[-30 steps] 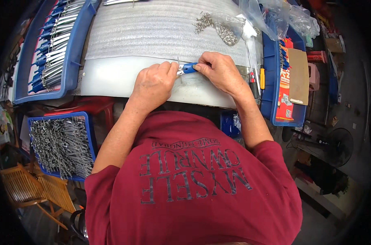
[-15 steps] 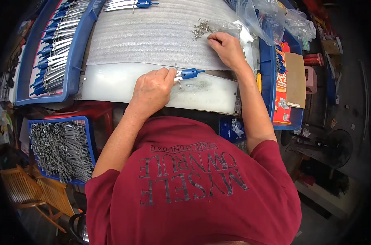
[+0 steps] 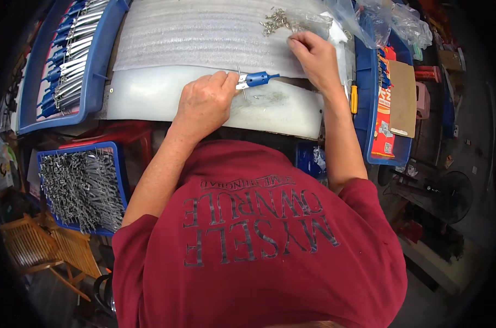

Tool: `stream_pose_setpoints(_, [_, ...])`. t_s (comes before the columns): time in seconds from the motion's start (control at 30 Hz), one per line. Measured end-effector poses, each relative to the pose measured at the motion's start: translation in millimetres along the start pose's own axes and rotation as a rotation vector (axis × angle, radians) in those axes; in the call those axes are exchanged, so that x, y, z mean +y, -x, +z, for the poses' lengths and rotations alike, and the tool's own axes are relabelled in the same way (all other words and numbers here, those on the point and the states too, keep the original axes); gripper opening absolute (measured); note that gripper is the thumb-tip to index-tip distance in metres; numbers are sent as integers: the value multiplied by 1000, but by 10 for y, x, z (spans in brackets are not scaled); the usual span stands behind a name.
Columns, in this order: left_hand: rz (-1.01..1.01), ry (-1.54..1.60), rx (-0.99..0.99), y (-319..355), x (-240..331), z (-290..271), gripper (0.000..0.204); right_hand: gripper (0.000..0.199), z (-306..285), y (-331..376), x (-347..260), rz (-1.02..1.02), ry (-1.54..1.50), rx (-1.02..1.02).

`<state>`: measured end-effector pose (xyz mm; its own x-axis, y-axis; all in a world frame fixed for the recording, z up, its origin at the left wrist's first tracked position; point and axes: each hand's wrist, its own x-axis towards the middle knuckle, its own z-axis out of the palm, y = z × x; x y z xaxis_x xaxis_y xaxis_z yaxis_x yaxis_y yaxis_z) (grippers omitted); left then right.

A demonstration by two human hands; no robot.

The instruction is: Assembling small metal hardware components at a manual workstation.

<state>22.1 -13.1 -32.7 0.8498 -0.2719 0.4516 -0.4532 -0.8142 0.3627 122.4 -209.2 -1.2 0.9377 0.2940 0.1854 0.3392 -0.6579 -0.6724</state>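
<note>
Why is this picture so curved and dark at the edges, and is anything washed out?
Head view: the fisheye lens bows the long blue tray at left, corners falling to black; head view: the white board looks pale, slightly washed out; head view: the fan at right sinks into dimness; head view: the blue piece in the left hand looks fairly sharp.

The view I get comes from the head of the person (image 3: 171,290) at work, through the left of two cameras worn side by side. It faces steeply down over the shirt (image 3: 270,284) onto the table (image 3: 160,101), quite near the left hand (image 3: 207,101) and right hand (image 3: 316,60); its wide lens reaches the floor (image 3: 478,158) at far right.
</note>
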Motion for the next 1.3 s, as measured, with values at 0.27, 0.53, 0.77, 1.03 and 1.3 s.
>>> stream_pose_setpoints(0.27, [-34, 48, 11, -41, -33, 50, 14, 7, 111, 602, -254, -310, 39, -191])
stream_pose_setpoints(0.53, [-55, 158, 43, 46, -140, 238, 10, 4, 381, 582, -327, -441, 320, -224])
stream_pose_setpoints(0.77, [-96, 78, 75, 89, -29, 143, 5, 5, 405, 629, -333, -475, 428, -311])
stream_pose_setpoints(1.03, [-83, 76, 66, 12, 5, 180, 8, 7, 256, 615, -175, -368, 244, -313])
stream_pose_setpoints(1.3, [-85, 64, 28, 4, -10, 122, 10, 8, 192, 625, -203, 77, -193, -447])
